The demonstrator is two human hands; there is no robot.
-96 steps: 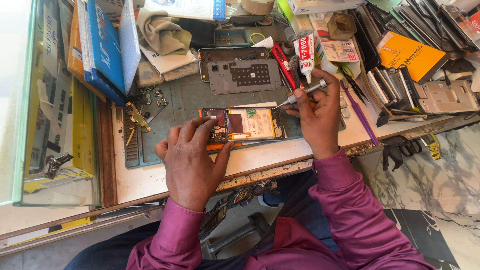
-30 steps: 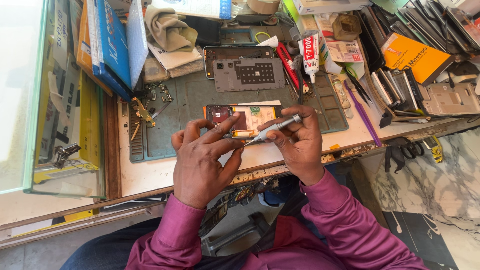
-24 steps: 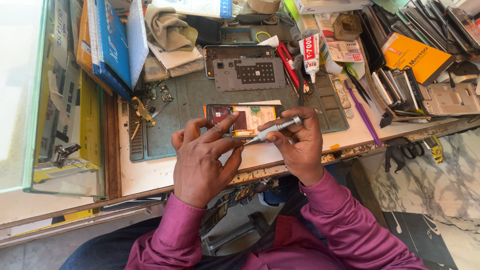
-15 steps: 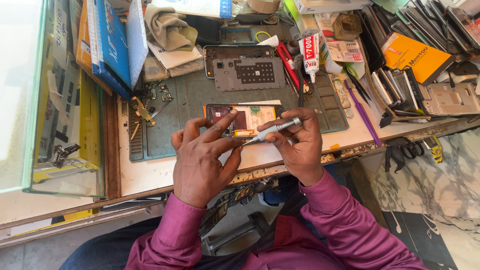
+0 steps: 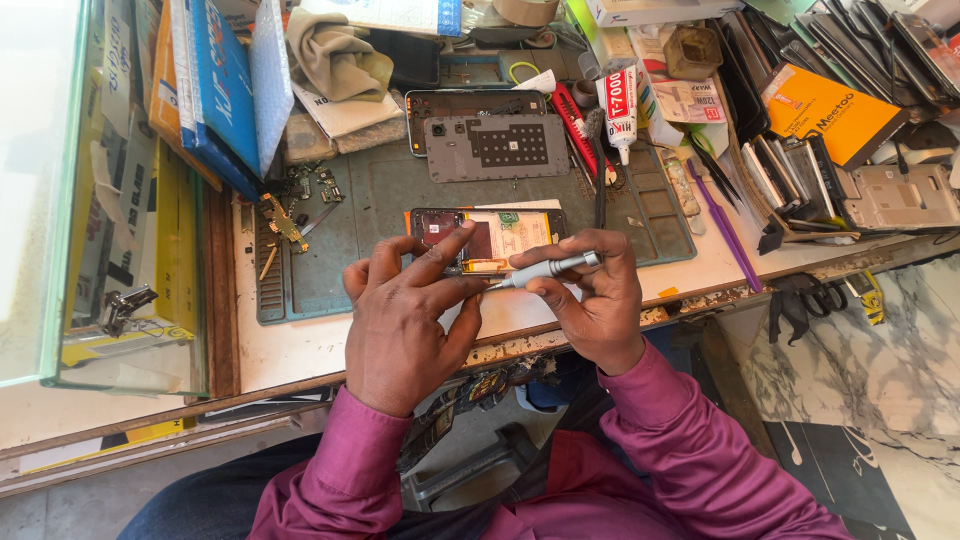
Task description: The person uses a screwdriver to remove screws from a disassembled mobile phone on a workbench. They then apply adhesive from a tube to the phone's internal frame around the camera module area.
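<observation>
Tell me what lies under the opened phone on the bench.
The phone lies on a grey-green work mat. The left hand covers its near left edge, so what is under that part cannot be seen.
</observation>
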